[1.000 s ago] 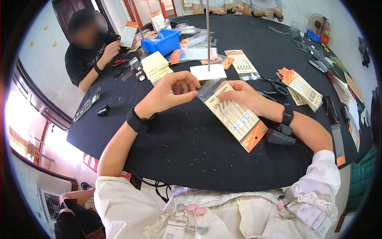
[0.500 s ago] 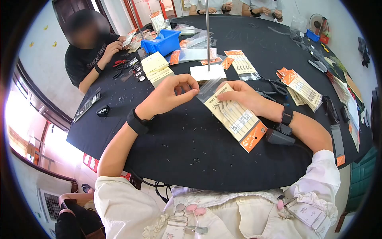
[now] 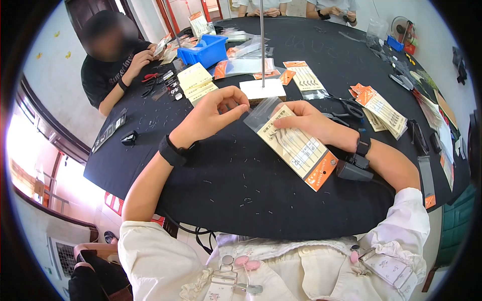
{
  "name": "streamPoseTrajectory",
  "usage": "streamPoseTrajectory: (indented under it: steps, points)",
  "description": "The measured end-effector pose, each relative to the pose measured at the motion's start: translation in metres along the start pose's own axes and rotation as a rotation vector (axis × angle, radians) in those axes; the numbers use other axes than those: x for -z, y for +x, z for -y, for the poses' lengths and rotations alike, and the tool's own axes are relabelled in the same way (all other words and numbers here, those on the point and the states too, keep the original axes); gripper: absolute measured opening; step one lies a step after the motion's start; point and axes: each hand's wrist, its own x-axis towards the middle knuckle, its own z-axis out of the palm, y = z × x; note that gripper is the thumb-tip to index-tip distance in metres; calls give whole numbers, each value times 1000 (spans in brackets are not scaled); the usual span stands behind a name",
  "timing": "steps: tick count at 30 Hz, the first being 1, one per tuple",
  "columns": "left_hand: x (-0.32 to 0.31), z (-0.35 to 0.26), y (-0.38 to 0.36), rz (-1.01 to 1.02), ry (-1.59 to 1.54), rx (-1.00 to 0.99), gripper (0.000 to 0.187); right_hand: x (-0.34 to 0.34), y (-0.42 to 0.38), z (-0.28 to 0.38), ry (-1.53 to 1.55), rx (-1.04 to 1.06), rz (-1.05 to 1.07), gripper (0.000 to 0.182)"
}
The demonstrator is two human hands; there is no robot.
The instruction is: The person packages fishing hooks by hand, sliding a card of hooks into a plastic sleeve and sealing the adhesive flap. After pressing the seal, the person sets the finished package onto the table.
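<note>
My right hand (image 3: 314, 123) grips a fishing hook packet (image 3: 297, 150), thumb on its front and fingers behind. It is a cream card with an orange "Fishing Hooks" end and a row of dark hooks, inside a clear plastic sleeve. The sleeve's loose clear end (image 3: 263, 111) sticks out at the upper left. Beside that end, my left hand (image 3: 213, 113) is closed, its thumb and fingertips pinched together; whatever they hold is too small to make out. The packet tilts above the black tablecloth, orange end toward me.
Near the packet are a white block with a metal pole (image 3: 262, 91), black-handled scissors (image 3: 351, 108), and hook cards (image 3: 379, 108) piled right. Cream card stacks (image 3: 196, 80) and a blue bin (image 3: 203, 50) stand farther left. A co-worker (image 3: 113, 65) sits left; others work across the table.
My left hand has shifted slightly up and left. The packet has moved very slightly left in my right hand, and its loose clear end stands out more.
</note>
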Motion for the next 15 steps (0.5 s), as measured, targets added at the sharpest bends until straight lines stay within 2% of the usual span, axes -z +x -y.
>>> streamPoseTrajectory:
  steps: [5, 7, 10, 15]
  points:
    - [1, -2, 0, -17, -8, 11, 12, 1, 0, 0, 67, -21, -30, 27]
    - [0, -1, 0, -19, 32, -86, 13, 0, 1, 0, 94, -21, -44, 27]
    - [-1, -2, -1, 4, 24, -111, 12, 0, -1, 3, 113, -32, -52, 28]
    - [-1, 7, 0, 20, 28, -73, 15, 0, 0, 2, 134, -31, -47, 28]
